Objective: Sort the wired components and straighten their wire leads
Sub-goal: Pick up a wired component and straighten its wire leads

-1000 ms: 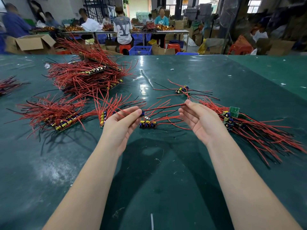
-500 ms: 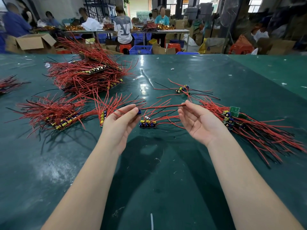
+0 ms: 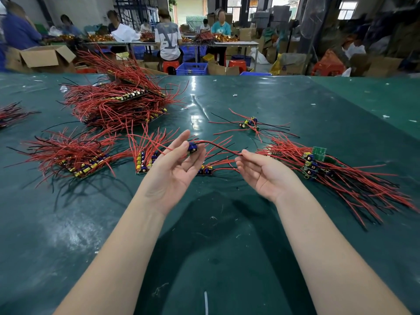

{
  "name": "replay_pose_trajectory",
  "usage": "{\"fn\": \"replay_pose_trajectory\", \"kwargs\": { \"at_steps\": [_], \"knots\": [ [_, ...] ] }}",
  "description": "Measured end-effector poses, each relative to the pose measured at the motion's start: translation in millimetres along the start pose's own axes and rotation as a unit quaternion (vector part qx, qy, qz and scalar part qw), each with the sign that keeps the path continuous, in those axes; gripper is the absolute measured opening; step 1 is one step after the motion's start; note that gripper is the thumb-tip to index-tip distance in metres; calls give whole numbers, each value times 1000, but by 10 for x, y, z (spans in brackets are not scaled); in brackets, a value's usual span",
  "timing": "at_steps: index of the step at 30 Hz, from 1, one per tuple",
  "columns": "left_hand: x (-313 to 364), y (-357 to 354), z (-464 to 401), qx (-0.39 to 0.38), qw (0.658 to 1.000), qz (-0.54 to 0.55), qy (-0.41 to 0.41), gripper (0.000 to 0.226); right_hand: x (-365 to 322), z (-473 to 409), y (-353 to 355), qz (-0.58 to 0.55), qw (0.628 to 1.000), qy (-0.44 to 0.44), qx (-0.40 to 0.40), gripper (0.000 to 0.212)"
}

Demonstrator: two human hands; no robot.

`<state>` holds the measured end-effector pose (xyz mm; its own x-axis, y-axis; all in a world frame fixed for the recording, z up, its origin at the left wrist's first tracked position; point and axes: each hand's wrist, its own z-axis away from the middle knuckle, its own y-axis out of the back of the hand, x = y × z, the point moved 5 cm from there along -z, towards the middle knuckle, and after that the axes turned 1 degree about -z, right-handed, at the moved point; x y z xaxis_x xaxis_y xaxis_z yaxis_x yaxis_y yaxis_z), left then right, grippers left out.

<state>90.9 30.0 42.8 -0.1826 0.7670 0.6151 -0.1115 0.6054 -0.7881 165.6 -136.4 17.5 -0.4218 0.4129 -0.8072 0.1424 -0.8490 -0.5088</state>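
Hands (image 3: 175,169) now palm-up, gripping component (image 3: 192,148) and slackened red lead (image 3: 218,146).

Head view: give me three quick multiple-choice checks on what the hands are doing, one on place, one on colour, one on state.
1. Where is the small blue component?
A. At the left hand's fingertips
B. Flat on the green table
C. In the right hand's palm

2. What colour is the lead between the hands?
A. Black
B. Red
C. Yellow

3. How does that lead run?
A. Straight and taut
B. Coiled up
C. Bowed in a curve

Answers: 1 A, it sits at the left fingertips above the table. 2 B, the lead is red. 3 C, it arcs toward the right fingertips.
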Motion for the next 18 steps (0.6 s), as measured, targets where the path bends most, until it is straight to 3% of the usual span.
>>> {"fn": "replay_pose_trajectory", "kwargs": {
  "at_steps": [4, 9, 18],
  "knots": [
    [-43, -63, 44, -44, 998, 32, 27, 24, 74, -11, -75, 6, 1000, -21, -17, 7],
    [-41, -137, 101, -112, 993, -24, 38, 29, 158, -14, -157, 32, 999, -21, -39, 8],
    [34, 4, 3, 0, 1000, -25, 6, 31, -89, -10, 6, -96, 994, 49, 0, 13]
  ]
}}
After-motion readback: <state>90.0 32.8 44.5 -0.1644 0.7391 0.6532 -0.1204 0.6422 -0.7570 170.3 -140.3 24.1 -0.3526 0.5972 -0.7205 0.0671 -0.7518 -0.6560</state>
